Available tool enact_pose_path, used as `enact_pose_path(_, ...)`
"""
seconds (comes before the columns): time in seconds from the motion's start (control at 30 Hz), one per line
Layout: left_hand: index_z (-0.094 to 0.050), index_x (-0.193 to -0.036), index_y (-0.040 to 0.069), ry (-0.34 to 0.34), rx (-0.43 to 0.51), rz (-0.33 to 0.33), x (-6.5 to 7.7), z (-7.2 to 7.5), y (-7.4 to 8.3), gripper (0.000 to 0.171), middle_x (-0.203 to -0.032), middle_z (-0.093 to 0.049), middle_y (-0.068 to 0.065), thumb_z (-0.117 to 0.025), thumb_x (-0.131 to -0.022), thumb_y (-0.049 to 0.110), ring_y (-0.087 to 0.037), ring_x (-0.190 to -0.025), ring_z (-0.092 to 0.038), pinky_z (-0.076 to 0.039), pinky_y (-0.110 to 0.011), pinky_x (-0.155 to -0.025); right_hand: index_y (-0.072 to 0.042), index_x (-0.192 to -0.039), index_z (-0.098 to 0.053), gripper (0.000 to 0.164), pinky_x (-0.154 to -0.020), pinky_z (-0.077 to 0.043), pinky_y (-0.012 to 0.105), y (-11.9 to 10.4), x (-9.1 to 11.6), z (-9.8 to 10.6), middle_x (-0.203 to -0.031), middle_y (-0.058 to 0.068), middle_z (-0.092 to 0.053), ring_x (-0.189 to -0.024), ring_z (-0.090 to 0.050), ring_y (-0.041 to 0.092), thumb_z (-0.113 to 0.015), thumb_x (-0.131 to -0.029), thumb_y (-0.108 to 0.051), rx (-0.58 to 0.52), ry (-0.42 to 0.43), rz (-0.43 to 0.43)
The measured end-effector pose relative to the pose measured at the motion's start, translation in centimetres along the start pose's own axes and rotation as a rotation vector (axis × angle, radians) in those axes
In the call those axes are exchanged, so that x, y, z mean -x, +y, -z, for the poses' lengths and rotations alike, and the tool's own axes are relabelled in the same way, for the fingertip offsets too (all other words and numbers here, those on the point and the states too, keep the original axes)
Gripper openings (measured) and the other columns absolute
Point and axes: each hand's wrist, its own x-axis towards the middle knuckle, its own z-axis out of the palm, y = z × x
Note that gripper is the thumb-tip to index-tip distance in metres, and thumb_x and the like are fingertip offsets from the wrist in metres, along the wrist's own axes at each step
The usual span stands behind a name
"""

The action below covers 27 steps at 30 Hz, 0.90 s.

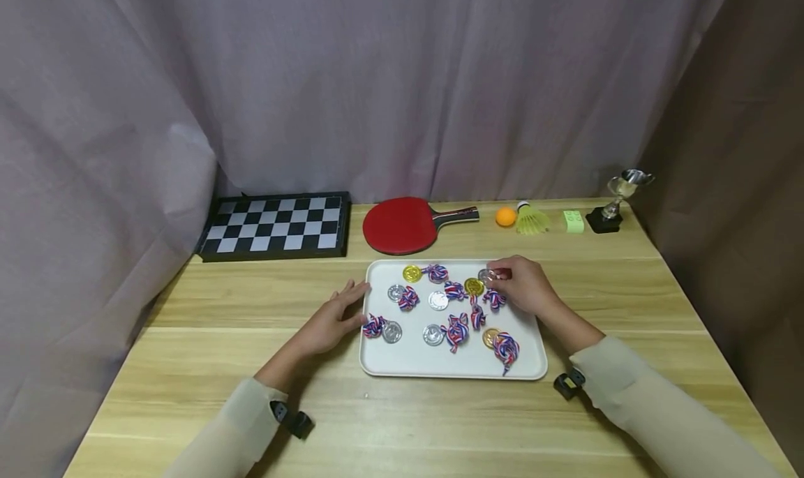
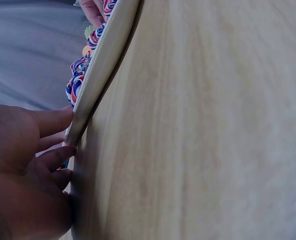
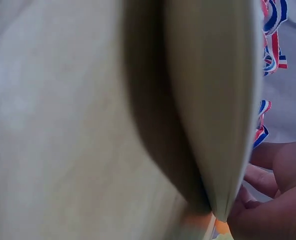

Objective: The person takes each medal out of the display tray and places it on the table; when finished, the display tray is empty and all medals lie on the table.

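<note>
A white tray holds several medals with red, white and blue ribbons bundled beside them. At its far right corner my right hand pinches a silver medal; the fingers partly cover it. Just below that hand is a bundled ribbon, and a gold medal lies to its left. My left hand touches the tray's left rim with thumb and fingers, close to a silver medal. The left wrist view shows these fingers against the rim.
Behind the tray lie a checkered board, a red table tennis paddle, an orange ball, a yellow shuttlecock, a green block and a small trophy cup. A grey curtain hangs behind the wooden table.
</note>
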Motion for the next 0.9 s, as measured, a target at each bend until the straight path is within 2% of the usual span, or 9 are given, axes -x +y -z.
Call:
enact_pose_path(0.17,-0.034,-0.161,0.007,-0.008,-0.015,-0.002,0.1,0.0,-0.1,0.066,-0.168,-0.03,-0.007,-0.063,-0.103,0.019,-0.029,-0.16,-0.007,0.001,-0.051,-0.129,0.001,-0.12,-0.072,0.033,-0.085,-0.053,0.043,0.0,-0.1,0.0,-0.102,0.016,-0.069,-0.093,-0.062,0.028,-0.079,-0.09,-0.009,0.012,-0.021,-0.014)
enact_pose_path(0.47,-0.034,-0.161,0.005,-0.011,-0.022,-0.023,-0.1,0.0,-0.3,0.066,-0.168,-0.03,-0.008,-0.063,-0.104,0.02,-0.03,-0.159,-0.008,0.001,-0.053,-0.129,-0.002,-0.11,-0.066,0.026,-0.077,-0.051,0.031,0.4,-0.2,0.4,-0.094,0.012,-0.066,-0.086,-0.061,0.024,-0.079,-0.088,0.0,-0.063,-0.011,0.006)
enact_pose_path(0.67,-0.034,-0.16,0.005,-0.012,-0.025,-0.03,-0.2,-0.1,-0.5,0.066,-0.168,-0.03,-0.009,-0.063,-0.104,0.019,-0.03,-0.159,-0.008,0.001,-0.053,-0.128,0.002,-0.116,-0.066,0.025,-0.071,-0.054,0.025,0.5,-0.1,1.2,-0.098,0.019,-0.069,-0.085,-0.063,0.023,-0.071,-0.092,0.003,-0.231,-0.073,-0.019)
enact_pose_path(0.9,-0.034,-0.16,0.004,-0.012,-0.026,-0.032,-0.2,0.0,-0.5,0.066,-0.168,-0.03,-0.01,-0.063,-0.103,0.019,-0.03,-0.159,-0.007,0.001,-0.054,-0.128,0.007,-0.129,-0.06,0.032,-0.071,-0.059,0.027,0.9,0.4,3.6,-0.104,0.021,-0.066,-0.085,-0.064,0.017,-0.065,-0.1,-0.004,-0.422,-0.107,-0.038)
